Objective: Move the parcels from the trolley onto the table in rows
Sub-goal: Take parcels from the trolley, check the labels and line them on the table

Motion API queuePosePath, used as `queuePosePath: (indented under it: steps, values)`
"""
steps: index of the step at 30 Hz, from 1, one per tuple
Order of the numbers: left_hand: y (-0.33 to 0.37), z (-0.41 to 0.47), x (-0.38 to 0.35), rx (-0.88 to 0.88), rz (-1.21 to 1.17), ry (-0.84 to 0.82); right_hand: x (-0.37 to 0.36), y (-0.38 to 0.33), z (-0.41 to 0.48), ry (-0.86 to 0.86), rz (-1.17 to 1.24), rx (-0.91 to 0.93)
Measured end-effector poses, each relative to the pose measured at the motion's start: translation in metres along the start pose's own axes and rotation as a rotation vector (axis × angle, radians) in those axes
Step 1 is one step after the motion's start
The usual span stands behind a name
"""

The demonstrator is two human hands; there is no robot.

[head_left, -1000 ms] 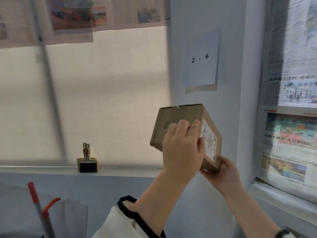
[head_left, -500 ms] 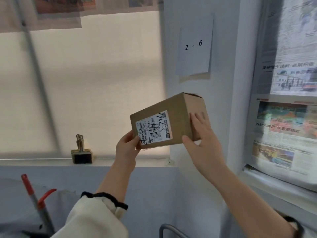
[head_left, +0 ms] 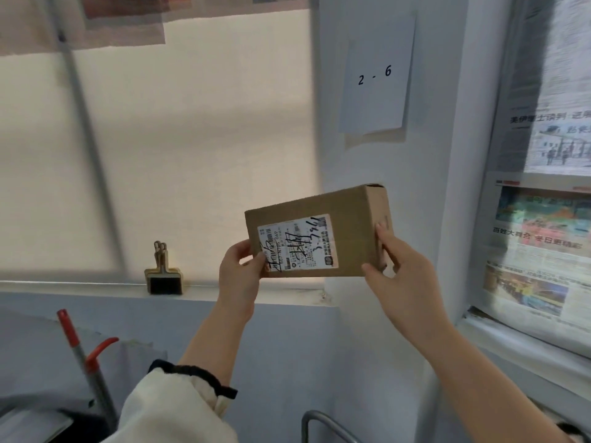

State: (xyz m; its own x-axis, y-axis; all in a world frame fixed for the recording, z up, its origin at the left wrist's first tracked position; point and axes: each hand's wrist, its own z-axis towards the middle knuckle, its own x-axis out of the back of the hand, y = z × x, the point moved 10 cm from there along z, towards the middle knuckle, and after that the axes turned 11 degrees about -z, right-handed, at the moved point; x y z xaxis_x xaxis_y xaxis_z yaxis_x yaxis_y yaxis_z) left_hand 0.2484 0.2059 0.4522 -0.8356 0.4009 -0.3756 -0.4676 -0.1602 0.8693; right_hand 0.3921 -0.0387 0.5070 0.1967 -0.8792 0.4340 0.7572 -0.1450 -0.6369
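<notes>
A small brown cardboard parcel [head_left: 348, 219] is held up in the air in front of the wall, its white shipping label with black scribbles facing me. My left hand [head_left: 238, 276] pinches its lower left corner, thumb on the label. My right hand [head_left: 398, 270] grips its right end, fingers wrapped around the side. A curved metal bar, apparently the trolley handle [head_left: 315, 420], shows at the bottom edge. The table is out of view.
A window with a white blind fills the left; a small brush [head_left: 163, 276] stands on its sill. A paper sheet marked "2 - 6" [head_left: 375, 78] hangs on the wall. Newspapers [head_left: 543, 219] cover the right window. A red-tipped pole [head_left: 84, 356] leans at lower left.
The parcel has been turned in my hands so its label now faces me. My left hand shifted from the front face to the lower left corner, my right to the right end.
</notes>
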Motion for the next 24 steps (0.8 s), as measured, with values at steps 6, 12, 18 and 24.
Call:
queuePosePath:
  steps: [6, 12, 18, 24]
  values:
    - [0.029, -0.024, -0.006, -0.344, 0.31, 0.003, 0.009, 0.034, -0.005, 0.169, -0.094, -0.077]
    - [0.038, -0.05, -0.007, -0.603, 0.458, -0.027, -0.001, 0.062, -0.012, 0.176, -0.22, -0.11]
    - [0.033, -0.052, -0.004, -0.57, 0.451, -0.049, -0.005, 0.064, -0.015, 0.163, -0.197, -0.085]
    - [0.06, -0.037, -0.016, -0.448, 0.428, -0.102, 0.01, 0.051, 0.003, 0.155, -0.023, -0.064]
